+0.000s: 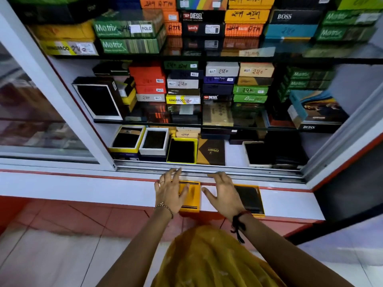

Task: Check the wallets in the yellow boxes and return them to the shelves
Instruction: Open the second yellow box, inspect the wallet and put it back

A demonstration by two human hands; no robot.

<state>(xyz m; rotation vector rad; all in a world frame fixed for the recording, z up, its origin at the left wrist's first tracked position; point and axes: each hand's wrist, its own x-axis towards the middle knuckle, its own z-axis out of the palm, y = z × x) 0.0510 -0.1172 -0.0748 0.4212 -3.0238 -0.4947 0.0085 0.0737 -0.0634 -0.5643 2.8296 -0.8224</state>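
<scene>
Nearest the camera, a fold of yellow cloth [209,259] lies at 6 o'clock, both forearms reaching over it to the white ledge [83,189]. The left hand [169,192] lies palm down, fingers spread, on a yellow lid [191,196] with dark stripes. The right hand [224,195] is likewise flat, fingers spread, gripping nothing; whether it touches the ledge cannot be told. Just beside it, toward 3 o'clock, sits an open yellow box [251,200] containing a dark wallet [248,198]. On the bottom shelf at 12 o'clock, an open yellow-rimmed box [182,151] holds a black item. Toward 10 o'clock stand a white-walled box [154,141] and a yellow-edged box [126,138], each with dark contents. Upper shelves carry stacked closed boxes [182,83].
</scene>
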